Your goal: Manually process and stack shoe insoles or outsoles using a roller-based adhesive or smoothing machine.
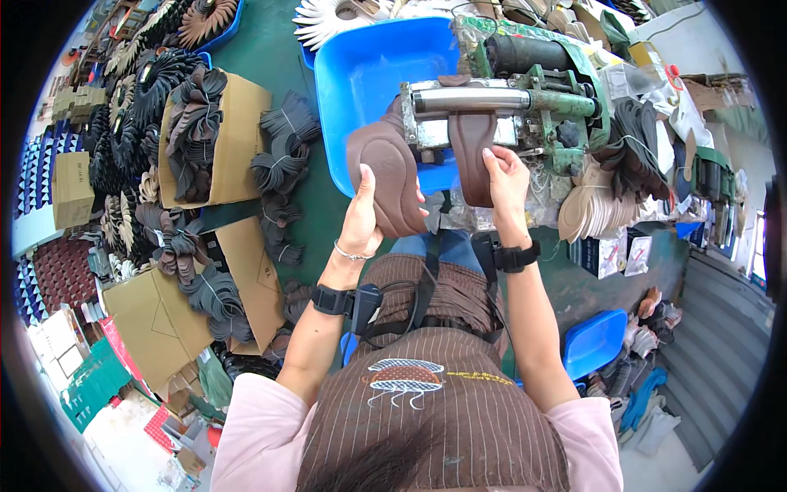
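My left hand (363, 215) grips a stack of brown shoe insoles (387, 172), held upright in front of a blue plastic tub (361, 74). My right hand (506, 180) presses a single brown insole (473, 156) against the underside of a steel roller (471, 99) on a green machine (545, 98). The insole hangs down from the roller, with my fingers on its right edge. Both wrists carry black bands.
Cardboard boxes (234, 139) with bundled dark insoles (279, 164) stand on the green floor at left. Tan insoles (590, 209) pile up right of the machine. A second blue tub (594, 340) sits low right. More insole fans fill the far left.
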`<state>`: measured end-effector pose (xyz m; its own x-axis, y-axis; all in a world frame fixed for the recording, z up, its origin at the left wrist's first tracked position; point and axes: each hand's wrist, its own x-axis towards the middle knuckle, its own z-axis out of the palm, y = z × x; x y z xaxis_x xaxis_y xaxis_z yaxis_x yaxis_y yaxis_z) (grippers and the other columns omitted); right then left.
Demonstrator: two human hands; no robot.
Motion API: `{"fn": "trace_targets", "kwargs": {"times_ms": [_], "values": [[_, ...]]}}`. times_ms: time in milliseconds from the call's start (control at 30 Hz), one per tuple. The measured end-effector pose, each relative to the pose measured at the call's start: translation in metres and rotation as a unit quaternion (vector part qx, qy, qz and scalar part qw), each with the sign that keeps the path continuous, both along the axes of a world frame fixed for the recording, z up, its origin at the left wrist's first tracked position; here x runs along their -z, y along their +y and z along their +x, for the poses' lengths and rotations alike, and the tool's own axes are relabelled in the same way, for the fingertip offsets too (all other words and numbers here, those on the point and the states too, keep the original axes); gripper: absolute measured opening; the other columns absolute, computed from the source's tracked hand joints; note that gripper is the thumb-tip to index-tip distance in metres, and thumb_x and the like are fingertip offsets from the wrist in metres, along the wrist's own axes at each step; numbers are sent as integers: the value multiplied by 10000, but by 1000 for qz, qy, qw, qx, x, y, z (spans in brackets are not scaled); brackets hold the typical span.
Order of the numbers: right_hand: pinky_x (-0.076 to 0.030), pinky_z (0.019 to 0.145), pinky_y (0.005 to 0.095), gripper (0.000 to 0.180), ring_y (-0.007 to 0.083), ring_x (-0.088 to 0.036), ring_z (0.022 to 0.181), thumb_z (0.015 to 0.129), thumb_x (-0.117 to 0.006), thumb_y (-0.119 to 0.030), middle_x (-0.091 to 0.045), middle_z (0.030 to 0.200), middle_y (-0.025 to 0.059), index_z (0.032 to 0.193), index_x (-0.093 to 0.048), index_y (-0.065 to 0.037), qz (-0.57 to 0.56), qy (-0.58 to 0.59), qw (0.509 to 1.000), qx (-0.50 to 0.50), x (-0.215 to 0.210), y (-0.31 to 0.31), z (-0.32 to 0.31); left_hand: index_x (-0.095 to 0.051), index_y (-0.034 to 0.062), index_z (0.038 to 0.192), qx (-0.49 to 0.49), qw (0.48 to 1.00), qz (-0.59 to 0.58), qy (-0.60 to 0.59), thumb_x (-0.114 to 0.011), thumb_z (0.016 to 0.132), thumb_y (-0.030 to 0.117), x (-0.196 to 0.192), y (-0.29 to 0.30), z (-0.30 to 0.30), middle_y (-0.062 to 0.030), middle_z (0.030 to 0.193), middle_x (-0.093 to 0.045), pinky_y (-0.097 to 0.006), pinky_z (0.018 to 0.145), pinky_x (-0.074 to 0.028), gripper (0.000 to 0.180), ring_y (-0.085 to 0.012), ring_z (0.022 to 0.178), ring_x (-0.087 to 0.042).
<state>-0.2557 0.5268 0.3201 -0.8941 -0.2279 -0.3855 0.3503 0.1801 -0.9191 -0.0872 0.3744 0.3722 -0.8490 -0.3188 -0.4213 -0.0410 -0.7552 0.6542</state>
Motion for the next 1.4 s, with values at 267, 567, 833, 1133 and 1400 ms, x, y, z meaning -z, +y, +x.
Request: {"fn": "trace_targets", "kwargs": {"times_ms": [267, 567, 833, 1133, 1400], "values": [[-472, 726, 235, 232, 80, -583, 834, 883, -670, -115, -647, 950, 32, 1068, -585, -5, -194, -81, 967, -146, -66, -28, 83, -370, 40, 1361, -114, 958, -264, -22, -671, 885, 369, 7, 8, -15, -117, 1078, -591, -337, 803, -534, 653, -220, 891, -628], [-453, 676, 222, 280, 57, -558, 771, 902, -620, -86, -644, 860, 33, 1153, -558, 21, 53, 42, 996, -60, 21, 5, 14, -371, 36, 1369, -72, 986, 144, 45, -533, 956, 128, -3, -17, -3, -205, 1372, -460, -503, 943, -501, 453, -324, 1155, -544], [-546, 787, 314, 344, 200, -684, 888, 947, -592, -224, -686, 921, 115, 1169, -574, 37, -54, -102, 987, -109, -31, -19, 21, -276, 116, 1466, -5, 978, 189, 85, -557, 943, 112, -13, -10, -10, -148, 1476, -350, -529, 1029, -416, 593, -330, 1301, -422], [-425, 629, 186, 14, 13, -481, 712, 937, -558, -33, -541, 784, -42, 934, -553, -20, -145, -8, 984, -105, -20, -6, 66, -333, 45, 1438, 90, 995, -48, -12, -649, 904, 192, -4, 5, -20, -149, 1432, -410, -363, 1085, -322, 638, -213, 1301, -416], [-464, 597, 300, 278, 109, -591, 648, 847, -666, -174, -682, 726, 116, 1014, -645, 48, 68, 53, 996, -39, 40, -8, 37, -452, 101, 1363, 120, 964, -178, -155, -623, 921, 309, 3, -15, -4, -116, 1309, -548, -353, 996, -390, 518, -199, 1182, -532]]}}
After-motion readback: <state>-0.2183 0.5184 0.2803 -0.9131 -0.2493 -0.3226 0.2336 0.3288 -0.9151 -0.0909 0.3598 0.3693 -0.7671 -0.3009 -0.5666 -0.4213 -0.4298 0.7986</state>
